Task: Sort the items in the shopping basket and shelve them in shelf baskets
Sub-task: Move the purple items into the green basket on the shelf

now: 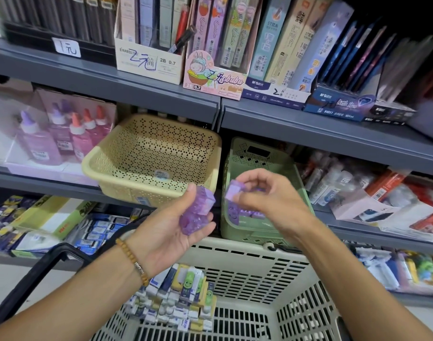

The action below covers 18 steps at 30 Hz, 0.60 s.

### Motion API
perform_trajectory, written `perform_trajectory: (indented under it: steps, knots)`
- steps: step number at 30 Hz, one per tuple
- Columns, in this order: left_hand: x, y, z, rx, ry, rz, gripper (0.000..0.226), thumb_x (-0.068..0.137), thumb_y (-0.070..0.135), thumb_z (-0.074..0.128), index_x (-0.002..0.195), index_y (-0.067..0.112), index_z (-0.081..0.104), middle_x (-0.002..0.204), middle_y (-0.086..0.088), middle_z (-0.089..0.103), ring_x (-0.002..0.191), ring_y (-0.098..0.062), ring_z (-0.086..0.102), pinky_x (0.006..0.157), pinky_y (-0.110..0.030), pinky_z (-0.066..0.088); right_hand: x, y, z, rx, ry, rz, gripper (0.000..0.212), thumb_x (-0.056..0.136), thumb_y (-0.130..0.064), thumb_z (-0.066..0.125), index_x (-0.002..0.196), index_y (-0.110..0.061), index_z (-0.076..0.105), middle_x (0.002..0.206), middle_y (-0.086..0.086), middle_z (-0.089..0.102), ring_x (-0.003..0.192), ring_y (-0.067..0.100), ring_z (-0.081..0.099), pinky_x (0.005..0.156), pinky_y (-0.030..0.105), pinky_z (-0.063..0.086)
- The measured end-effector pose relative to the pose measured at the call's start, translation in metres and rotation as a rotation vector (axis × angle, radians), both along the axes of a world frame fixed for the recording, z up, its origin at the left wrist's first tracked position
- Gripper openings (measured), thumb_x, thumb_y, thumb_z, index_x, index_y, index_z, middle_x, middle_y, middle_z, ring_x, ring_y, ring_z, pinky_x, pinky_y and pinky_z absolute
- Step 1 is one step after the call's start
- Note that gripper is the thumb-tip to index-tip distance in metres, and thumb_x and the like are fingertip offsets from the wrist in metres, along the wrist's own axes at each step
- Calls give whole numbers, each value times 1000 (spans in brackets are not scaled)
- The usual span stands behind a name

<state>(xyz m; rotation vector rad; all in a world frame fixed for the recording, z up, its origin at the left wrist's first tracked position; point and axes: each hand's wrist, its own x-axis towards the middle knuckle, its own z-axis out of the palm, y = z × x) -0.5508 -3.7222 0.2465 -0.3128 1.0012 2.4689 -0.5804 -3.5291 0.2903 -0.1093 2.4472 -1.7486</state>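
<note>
My left hand (168, 232) holds a stack of purple packaged erasers (197, 212), thumb on top, just in front of the yellow shelf basket (107, 168). My right hand (267, 195) pinches one purple eraser (232, 193) over the green shelf basket (237, 232), where several purple erasers (245, 214) lie. Below, the cream shopping basket (247, 267) holds several white, blue and yellow erasers (181, 299) piled at its left side. The yellow basket looks empty apart from a label on its floor.
Grey shelves hold pencil-lead boxes (215, 77) above, glue bottles (60, 139) at left and packaged stationery (372, 190) at right. The shopping basket's black handle (35, 274) sticks out at lower left. Lower shelves carry more boxed erasers (97, 232).
</note>
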Motion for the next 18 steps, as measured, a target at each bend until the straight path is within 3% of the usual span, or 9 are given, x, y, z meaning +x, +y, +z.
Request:
perform_trajectory:
  steps: [2, 6, 8, 11, 14, 18]
  knots:
    - [2, 1, -1, 3, 4, 2, 46, 73, 28, 70, 111, 0, 66, 88, -10, 69, 71, -15, 65, 55, -25, 58, -10, 21, -2, 153, 21, -72, 28, 73, -6, 82, 93, -18, 67, 84, 0, 63, 66, 19, 66, 66, 37, 59]
    - [3, -2, -2, -25, 36, 23, 43, 68, 9, 70, 109, -2, 66, 98, -17, 73, 75, -17, 72, 57, -25, 59, -20, 45, -21, 609, -75, 26, 25, 76, -8, 81, 90, -16, 63, 82, -2, 61, 50, -4, 54, 54, 12, 46]
    - [1, -3, -1, -91, 56, 29, 47, 63, 5, 71, 109, -4, 65, 101, -19, 73, 77, -19, 73, 59, -25, 59, -24, 47, -29, 747, -106, 94, 22, 76, -14, 82, 87, -16, 63, 78, -5, 57, 57, -1, 53, 61, 10, 46]
    - [1, -6, 0, -182, 94, 24, 49, 58, 2, 73, 106, -5, 65, 100, -20, 73, 77, -21, 74, 58, -24, 58, -32, 43, -31, 853, -122, 186, 17, 78, -13, 80, 86, -18, 66, 76, -6, 62, 71, 9, 59, 70, 17, 49]
    - [1, -7, 1, -220, 113, 28, 52, 54, 0, 74, 105, -4, 66, 98, -21, 73, 77, -21, 73, 61, -22, 58, -39, 37, -33, 986, -86, 245, 18, 79, -14, 78, 94, -17, 69, 88, -2, 69, 86, 17, 65, 77, 22, 50]
    - [3, -8, 3, -292, 141, 0, 57, 51, -4, 77, 106, 0, 66, 95, -19, 74, 80, -22, 74, 62, -21, 58, -44, 31, -38, 978, -74, 239, 21, 76, -17, 81, 89, -23, 66, 86, -7, 66, 86, 15, 63, 81, 27, 52]
